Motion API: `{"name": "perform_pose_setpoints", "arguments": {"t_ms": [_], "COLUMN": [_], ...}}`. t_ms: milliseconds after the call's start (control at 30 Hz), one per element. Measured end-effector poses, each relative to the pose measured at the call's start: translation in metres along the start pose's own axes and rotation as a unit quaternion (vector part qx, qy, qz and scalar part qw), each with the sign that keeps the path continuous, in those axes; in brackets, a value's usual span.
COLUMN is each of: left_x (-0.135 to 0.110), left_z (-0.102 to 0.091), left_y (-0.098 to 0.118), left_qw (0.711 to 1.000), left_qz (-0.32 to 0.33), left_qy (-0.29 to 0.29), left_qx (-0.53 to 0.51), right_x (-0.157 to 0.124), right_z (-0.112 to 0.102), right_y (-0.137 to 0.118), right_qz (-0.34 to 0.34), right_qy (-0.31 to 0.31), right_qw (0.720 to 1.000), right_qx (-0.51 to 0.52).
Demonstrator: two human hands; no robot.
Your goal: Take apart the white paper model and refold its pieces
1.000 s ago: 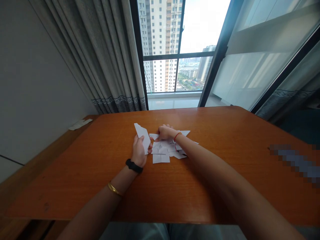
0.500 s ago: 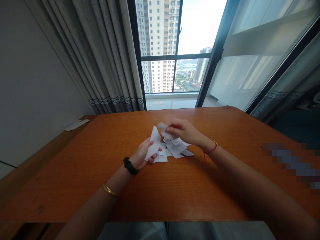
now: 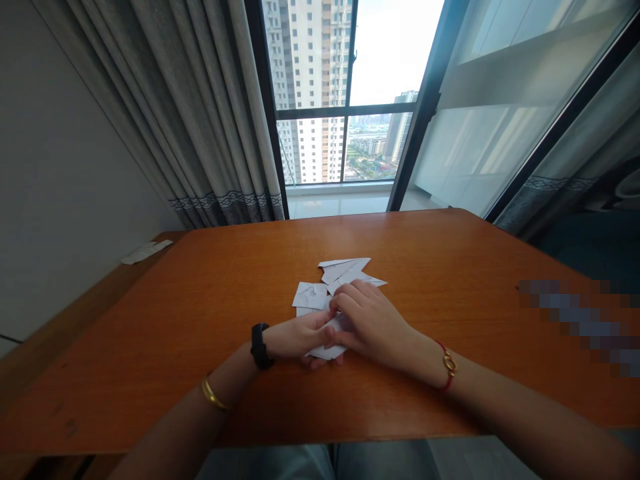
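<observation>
While both hands meet at centre frame, entries as follows.
Folded paper piece (image 3: 327,349): pinched between the two hands, just below the loose pile; long axis roughly left-right.
Left hand (image 3: 295,335): fingers closed on the piece from the left.
Right hand (image 3: 370,321): covers the piece from the right, fingers curled over it.
Paper pile (image 3: 336,280): on the table (image 3: 200,293), just above the hands, touching the right fingertips; right hand nearer.

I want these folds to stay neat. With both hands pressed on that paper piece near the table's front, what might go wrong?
The left hand and right hand cover most of the white folded paper piece, so a crease may go crooked unseen. A sweeping wrist might scatter the loose white folded paper pieces just beyond.
</observation>
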State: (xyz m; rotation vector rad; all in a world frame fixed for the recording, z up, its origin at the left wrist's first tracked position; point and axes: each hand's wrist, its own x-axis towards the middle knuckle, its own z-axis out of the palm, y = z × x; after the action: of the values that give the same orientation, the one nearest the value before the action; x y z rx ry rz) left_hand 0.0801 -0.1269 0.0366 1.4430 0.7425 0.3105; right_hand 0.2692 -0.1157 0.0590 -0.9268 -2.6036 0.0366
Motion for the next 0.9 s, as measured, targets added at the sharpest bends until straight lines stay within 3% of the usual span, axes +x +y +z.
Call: {"name": "perform_pose_setpoints", "arguments": {"t_ms": [67,133,200,300,400,700,800,900], "left_x": [-0.001,-0.002,-0.003,-0.002,-0.001,0.004,0.002,-0.002], "left_z": [0.002,0.004,0.005,0.004,0.002,0.001,0.001,-0.001], "left_y": [0.001,0.002,0.003,0.004,0.003,-0.005,-0.003,0.001], "left_qw": [0.995,0.968,0.911,0.817,0.765,0.749,0.778,0.831], "left_qz": [0.006,0.027,0.045,0.001,-0.031,-0.019,0.002,0.045], "left_qy": [0.043,0.105,0.160,0.216,0.219,0.190,0.200,0.252], "left_qx": [0.086,0.225,0.376,0.535,0.605,0.634,0.596,0.495], "right_x": [-0.001,-0.003,-0.005,-0.007,-0.009,-0.009,-0.008,-0.008], "right_z": [-0.004,-0.006,0.000,0.015,0.025,0.021,0.017,0.006], "right_y": [0.003,0.007,0.011,0.014,0.012,0.012,0.016,0.025], "right_qz": [0.009,0.015,0.031,0.048,0.038,0.008,0.022,0.057], "right_qy": [-0.034,-0.107,-0.159,-0.159,-0.148,-0.152,-0.164,-0.177], "right_qw": [0.999,0.994,0.986,0.985,0.986,0.988,0.986,0.981], "right_qx": [-0.021,-0.028,-0.035,-0.053,-0.063,-0.034,-0.007,0.058]}}
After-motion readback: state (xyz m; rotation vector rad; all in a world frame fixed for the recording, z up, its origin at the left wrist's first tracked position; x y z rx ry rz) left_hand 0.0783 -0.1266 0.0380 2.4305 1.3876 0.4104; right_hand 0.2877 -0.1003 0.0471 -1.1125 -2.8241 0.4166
